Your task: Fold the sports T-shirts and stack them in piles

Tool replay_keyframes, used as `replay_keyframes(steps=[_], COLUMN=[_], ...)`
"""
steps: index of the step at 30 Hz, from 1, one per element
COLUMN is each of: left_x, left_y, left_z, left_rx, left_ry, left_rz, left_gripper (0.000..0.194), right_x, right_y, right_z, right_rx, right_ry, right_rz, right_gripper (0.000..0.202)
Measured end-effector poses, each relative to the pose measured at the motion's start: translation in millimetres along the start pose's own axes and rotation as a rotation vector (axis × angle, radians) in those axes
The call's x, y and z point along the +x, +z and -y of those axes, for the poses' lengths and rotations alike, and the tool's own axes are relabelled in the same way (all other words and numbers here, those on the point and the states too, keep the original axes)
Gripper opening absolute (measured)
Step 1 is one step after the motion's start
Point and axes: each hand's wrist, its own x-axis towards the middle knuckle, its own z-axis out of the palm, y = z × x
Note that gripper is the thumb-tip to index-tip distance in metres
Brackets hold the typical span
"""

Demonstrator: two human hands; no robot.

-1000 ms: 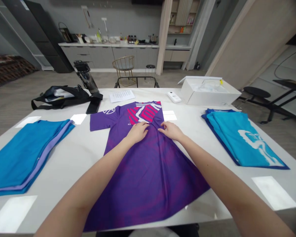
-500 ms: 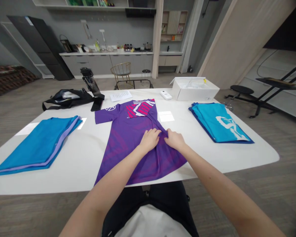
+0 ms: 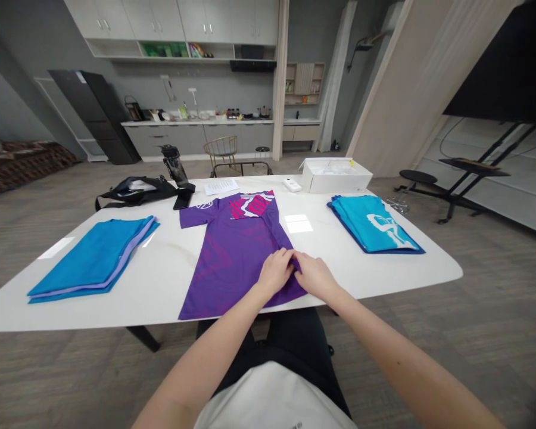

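Note:
A purple short-sleeved T-shirt [image 3: 232, 256] with a red and white chest print lies on the white table [image 3: 161, 262], its collar pointing away from me. Its left sleeve is spread out, while the right side is turned inward over the body. My left hand [image 3: 276, 271] is closed on the cloth near the right edge of the shirt. Close beside it, almost touching, my right hand [image 3: 313, 275] pinches the same folded edge. Both hands are low on the shirt, near its hem, and the fingertips are partly hidden.
Folded blue and lilac shirts [image 3: 93, 256] lie at left, folded turquoise and navy shirts [image 3: 370, 223] at right. Along the far edge are a black bag [image 3: 138, 189], a bottle [image 3: 175, 167], a phone [image 3: 184, 198], a paper sheet [image 3: 221, 186], a white device [image 3: 292, 185] and a white box [image 3: 337, 179].
Both hands have slid along the shirt's right side toward the hem, drawing closer together. That side is folded further inward, so the hem looks narrower. The camera view has tilted up.

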Motion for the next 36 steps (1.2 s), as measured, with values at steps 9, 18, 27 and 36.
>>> replay_keyframes(steps=[9, 18, 27, 36], left_x=[-43, -71, -103, -115], left_y=[-11.9, -27.7, -32.1, -31.4], left_z=[4, 30, 34, 36], left_rx=[-0.080, 0.118, 0.325, 0.298], left_ry=[0.036, 0.103, 0.208, 0.139], left_rz=[-0.094, -0.112, 0.099, 0.077], left_gripper=[0.035, 0.038, 0.020, 0.017], right_x=[-55, -60, -73, -75], right_y=[37, 57, 66, 64], right_z=[16, 6, -15, -18], right_rx=[0.131, 0.116, 0.052, 0.065], right_ry=[0.045, 0.033, -0.289, -0.342], right_rz=[-0.269, -0.274, -0.250, -0.191], right_gripper=[0.029, 0.024, 0.027, 0.028])
